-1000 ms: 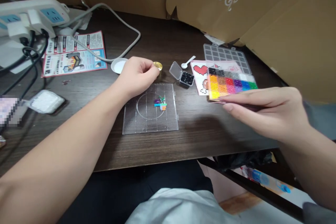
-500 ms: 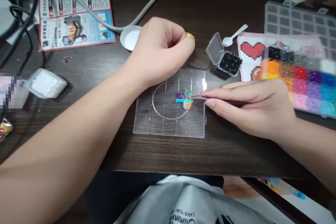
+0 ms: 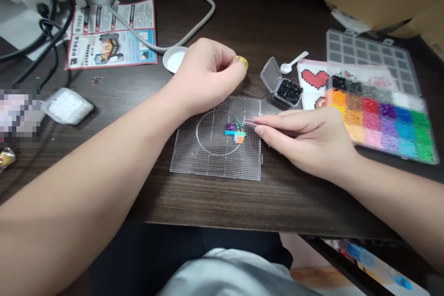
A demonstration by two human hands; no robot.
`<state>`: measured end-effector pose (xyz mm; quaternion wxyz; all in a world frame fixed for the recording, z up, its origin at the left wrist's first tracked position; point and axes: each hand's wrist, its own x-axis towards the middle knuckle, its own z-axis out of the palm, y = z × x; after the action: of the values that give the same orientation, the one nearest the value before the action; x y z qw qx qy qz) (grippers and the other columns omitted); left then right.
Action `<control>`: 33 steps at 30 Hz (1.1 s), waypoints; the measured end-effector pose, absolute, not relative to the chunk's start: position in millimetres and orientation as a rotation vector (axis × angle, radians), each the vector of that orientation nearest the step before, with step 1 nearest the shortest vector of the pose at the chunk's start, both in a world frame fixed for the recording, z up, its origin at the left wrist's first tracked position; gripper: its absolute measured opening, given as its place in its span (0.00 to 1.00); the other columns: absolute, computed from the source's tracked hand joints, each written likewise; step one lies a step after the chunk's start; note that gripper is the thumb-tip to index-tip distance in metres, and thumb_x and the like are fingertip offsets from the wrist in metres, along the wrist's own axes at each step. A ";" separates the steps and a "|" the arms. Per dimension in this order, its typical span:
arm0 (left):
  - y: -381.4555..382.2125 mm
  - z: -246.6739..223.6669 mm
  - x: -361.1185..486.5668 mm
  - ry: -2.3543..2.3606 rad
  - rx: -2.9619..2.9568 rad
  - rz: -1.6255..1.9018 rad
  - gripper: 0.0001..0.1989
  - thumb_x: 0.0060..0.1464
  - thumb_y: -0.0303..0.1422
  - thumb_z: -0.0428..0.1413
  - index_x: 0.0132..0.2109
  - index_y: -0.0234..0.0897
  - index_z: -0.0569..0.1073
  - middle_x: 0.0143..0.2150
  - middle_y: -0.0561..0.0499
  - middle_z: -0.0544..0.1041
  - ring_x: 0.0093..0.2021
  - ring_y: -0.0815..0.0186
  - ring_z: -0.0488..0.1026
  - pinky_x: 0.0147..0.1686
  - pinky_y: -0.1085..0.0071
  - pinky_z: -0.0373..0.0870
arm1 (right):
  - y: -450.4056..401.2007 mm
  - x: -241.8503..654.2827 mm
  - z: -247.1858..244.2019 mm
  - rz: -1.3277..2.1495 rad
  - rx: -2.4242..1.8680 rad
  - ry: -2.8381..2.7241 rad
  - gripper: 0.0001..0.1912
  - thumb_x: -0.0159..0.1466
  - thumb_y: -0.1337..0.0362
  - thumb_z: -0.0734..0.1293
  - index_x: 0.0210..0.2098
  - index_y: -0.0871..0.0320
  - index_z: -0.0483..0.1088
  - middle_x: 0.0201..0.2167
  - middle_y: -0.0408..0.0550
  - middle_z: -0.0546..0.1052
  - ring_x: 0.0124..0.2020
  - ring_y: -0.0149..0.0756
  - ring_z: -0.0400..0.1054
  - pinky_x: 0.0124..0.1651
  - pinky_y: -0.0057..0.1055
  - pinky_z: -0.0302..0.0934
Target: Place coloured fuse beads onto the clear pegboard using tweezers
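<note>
A clear pegboard (image 3: 194, 157) with a faint circle lies on the dark table, small colored beads (image 3: 239, 135) set near its right side. My right hand (image 3: 308, 141) pinches thin tweezers (image 3: 250, 121), whose tips are over the green beads. Curled closed, my left hand (image 3: 213, 71) rests above the board's upper edge, beside a small yellow dish (image 3: 242, 61) that it partly covers. Whether its fingers hold anything is hidden. A white dish (image 3: 174, 59) shows behind my left wrist.
An open box of black beads (image 3: 289, 92) and a white spoon (image 3: 294, 63) lie beyond my right hand. On the right is a divided bead case (image 3: 388, 120). A box of white beads (image 3: 67, 106), a leaflet (image 3: 111, 51) and cables (image 3: 204, 14) are on the left and back.
The view has shifted, so most things on the right appear further left. The yellow item by my left hand now shows as a dish rim. The tweezers remain at the green beads.
</note>
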<state>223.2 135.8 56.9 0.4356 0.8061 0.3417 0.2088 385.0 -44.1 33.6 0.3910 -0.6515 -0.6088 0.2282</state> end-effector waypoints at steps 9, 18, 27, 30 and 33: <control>136.0 59.8 220.3 0.846 2.025 0.424 0.19 0.68 0.25 0.56 0.25 0.34 0.70 0.22 0.57 0.57 0.31 0.76 0.52 0.35 0.69 0.48 | -44.7 383.7 29.6 0.573 -1.594 -1.570 0.11 0.74 0.67 0.76 0.48 0.48 0.93 0.32 0.44 0.88 0.31 0.36 0.83 0.32 0.30 0.76; 135.1 57.9 222.7 0.905 2.029 0.464 0.20 0.64 0.25 0.56 0.23 0.36 0.63 0.22 0.56 0.57 0.28 0.76 0.52 0.33 0.68 0.49 | -43.8 383.9 27.8 0.575 -1.587 -1.580 0.11 0.73 0.67 0.75 0.47 0.48 0.93 0.36 0.43 0.90 0.34 0.38 0.86 0.33 0.32 0.78; 135.7 58.5 221.6 0.918 1.993 0.463 0.21 0.64 0.25 0.57 0.22 0.38 0.64 0.21 0.54 0.60 0.27 0.71 0.53 0.32 0.65 0.50 | -46.5 385.0 30.2 0.559 -1.611 -1.584 0.11 0.73 0.68 0.75 0.46 0.50 0.93 0.36 0.45 0.90 0.34 0.37 0.85 0.33 0.32 0.77; 135.8 57.7 221.2 0.879 2.002 0.466 0.21 0.65 0.24 0.56 0.22 0.38 0.67 0.21 0.55 0.59 0.28 0.71 0.53 0.33 0.65 0.50 | -46.9 384.6 30.1 0.552 -1.616 -1.595 0.11 0.74 0.67 0.75 0.48 0.52 0.92 0.35 0.46 0.90 0.33 0.36 0.84 0.31 0.31 0.75; 136.0 56.3 221.4 0.860 2.010 0.475 0.21 0.66 0.25 0.57 0.22 0.37 0.68 0.21 0.56 0.57 0.27 0.73 0.52 0.33 0.66 0.49 | -46.5 384.4 30.5 0.553 -1.607 -1.615 0.11 0.74 0.67 0.75 0.47 0.52 0.93 0.32 0.44 0.88 0.30 0.35 0.82 0.31 0.31 0.74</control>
<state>221.4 136.0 56.3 0.4370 0.8081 0.3459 0.1909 384.4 -46.5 30.5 0.3882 -0.6316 -0.6349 0.2174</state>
